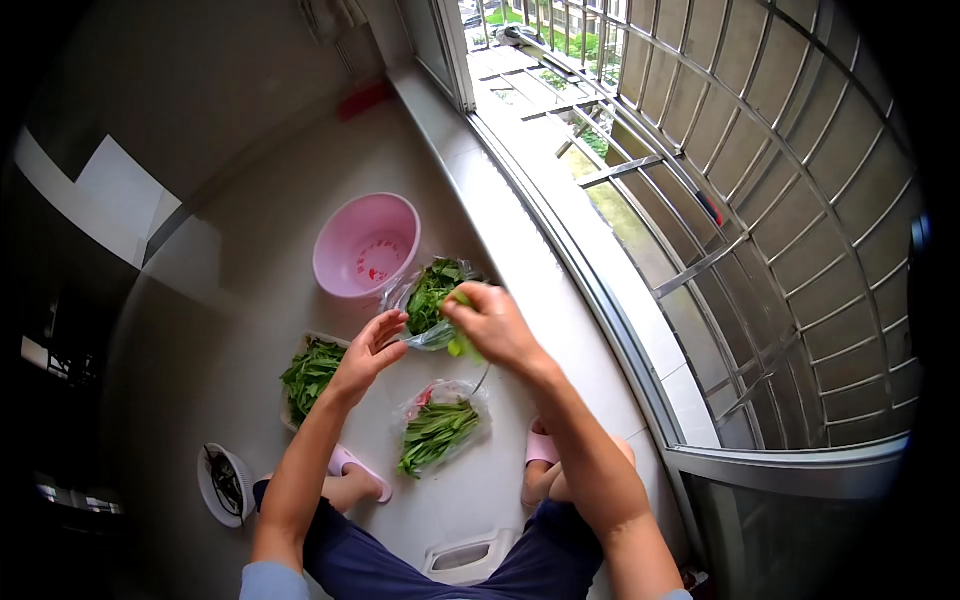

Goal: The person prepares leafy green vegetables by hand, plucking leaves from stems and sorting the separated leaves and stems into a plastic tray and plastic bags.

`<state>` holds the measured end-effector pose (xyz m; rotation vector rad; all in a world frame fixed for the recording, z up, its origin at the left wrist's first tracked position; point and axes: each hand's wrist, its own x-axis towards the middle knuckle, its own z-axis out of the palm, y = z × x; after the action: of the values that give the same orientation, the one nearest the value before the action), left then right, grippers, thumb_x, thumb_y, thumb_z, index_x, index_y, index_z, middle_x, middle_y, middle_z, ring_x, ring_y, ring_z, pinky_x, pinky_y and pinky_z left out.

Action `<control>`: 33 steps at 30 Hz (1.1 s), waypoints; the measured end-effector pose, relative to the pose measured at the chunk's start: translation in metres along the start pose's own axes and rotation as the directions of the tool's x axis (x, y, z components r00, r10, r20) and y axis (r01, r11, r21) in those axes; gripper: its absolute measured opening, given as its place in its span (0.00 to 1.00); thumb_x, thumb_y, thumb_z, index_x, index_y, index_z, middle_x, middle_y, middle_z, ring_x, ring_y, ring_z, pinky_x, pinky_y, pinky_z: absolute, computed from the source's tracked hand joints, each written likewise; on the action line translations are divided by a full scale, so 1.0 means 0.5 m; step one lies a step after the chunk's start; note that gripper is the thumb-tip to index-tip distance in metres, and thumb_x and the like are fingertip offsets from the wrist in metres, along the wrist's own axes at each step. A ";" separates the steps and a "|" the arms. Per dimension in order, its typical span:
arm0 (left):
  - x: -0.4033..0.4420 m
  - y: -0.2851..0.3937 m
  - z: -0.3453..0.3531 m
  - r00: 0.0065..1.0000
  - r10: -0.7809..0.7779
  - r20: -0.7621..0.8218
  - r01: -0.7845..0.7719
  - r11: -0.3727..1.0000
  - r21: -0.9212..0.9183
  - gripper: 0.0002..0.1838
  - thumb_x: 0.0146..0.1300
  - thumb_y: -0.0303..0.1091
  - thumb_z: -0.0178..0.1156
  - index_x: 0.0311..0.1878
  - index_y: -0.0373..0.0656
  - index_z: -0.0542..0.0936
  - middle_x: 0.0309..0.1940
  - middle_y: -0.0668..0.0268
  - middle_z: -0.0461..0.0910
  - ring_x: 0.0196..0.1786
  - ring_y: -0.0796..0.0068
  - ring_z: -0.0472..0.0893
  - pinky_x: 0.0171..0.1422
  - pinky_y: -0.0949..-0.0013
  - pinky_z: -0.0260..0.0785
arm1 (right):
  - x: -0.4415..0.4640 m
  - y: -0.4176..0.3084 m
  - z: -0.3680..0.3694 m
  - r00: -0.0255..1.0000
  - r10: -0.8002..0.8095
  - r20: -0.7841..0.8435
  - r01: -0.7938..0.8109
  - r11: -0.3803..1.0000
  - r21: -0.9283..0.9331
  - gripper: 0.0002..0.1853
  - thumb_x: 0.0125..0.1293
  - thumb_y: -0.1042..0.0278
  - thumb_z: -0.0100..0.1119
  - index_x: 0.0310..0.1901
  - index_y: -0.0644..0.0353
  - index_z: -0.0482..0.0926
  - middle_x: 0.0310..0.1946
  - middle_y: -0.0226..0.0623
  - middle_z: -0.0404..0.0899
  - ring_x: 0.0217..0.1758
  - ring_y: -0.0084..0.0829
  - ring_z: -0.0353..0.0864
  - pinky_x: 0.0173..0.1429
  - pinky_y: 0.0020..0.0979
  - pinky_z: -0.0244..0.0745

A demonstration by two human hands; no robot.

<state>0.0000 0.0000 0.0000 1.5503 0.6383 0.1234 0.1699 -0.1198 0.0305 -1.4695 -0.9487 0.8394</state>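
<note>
My right hand (492, 325) is closed around a leafy green stem (457, 345), whose thin end hangs below the fingers. To its left, my left hand (368, 358) is raised with fingers apart and nothing in it. Behind and between the hands, a clear plastic bag holds loose green leaves (432, 292). Below them on the floor, green stalks (438, 432) lie together on another clear bag. Beside my left forearm sits a pale basket (296, 418) full of leafy greens (313, 372), partly hidden by the arm.
A pink basin (340, 235) with red print inside stands beyond the greens. At lower left is a white bin (238, 510) with dark contents. A white stool (465, 557) shows between my legs, and pink slippers (362, 476) are on my feet. A window sill (560, 340) and metal bars run along the right.
</note>
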 end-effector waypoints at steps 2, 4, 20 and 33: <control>-0.010 0.026 0.036 0.980 0.199 0.013 -0.188 0.942 -0.279 0.34 0.53 0.37 0.56 0.59 0.39 0.51 0.55 0.63 0.59 0.59 0.72 0.57 0.61 0.70 0.50 | -0.007 -0.024 0.026 0.994 0.041 0.097 -0.037 0.999 -0.038 0.11 0.55 0.66 0.50 0.28 0.68 0.73 0.19 0.35 0.71 0.23 0.20 0.66 0.28 0.25 0.64; -0.038 0.036 0.078 0.981 0.185 0.060 -0.119 0.815 -0.567 0.32 0.53 0.36 0.56 0.58 0.39 0.52 0.52 0.63 0.61 0.57 0.72 0.61 0.58 0.70 0.55 | -0.033 -0.045 0.049 0.988 -0.012 0.156 0.004 0.999 0.047 0.11 0.55 0.66 0.49 0.28 0.68 0.72 0.18 0.34 0.70 0.23 0.20 0.65 0.28 0.25 0.63; -0.109 -0.035 0.132 0.998 0.041 0.054 0.015 0.648 -0.762 0.10 0.52 0.25 0.51 0.39 0.37 0.68 0.31 0.64 0.71 0.31 0.72 0.70 0.35 0.70 0.64 | -0.049 -0.009 0.128 0.921 -0.265 0.284 0.357 0.868 -0.346 0.09 0.50 0.68 0.50 0.25 0.67 0.70 0.26 0.51 0.71 0.34 0.48 0.70 0.38 0.40 0.66; -0.167 -0.425 -0.112 0.617 -0.559 -0.553 0.094 0.751 -0.653 0.09 0.50 0.25 0.49 0.36 0.35 0.71 0.19 0.66 0.68 0.17 0.76 0.68 0.22 0.73 0.64 | -0.074 -0.007 0.085 0.923 -0.089 0.374 0.342 0.636 -0.692 0.06 0.48 0.73 0.51 0.29 0.64 0.68 0.27 0.44 0.70 0.34 0.42 0.71 0.38 0.37 0.67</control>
<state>-0.1622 0.0004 -0.1704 0.6996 1.3940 0.6124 0.1158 -0.1356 0.0292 -1.8832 -1.8400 0.4983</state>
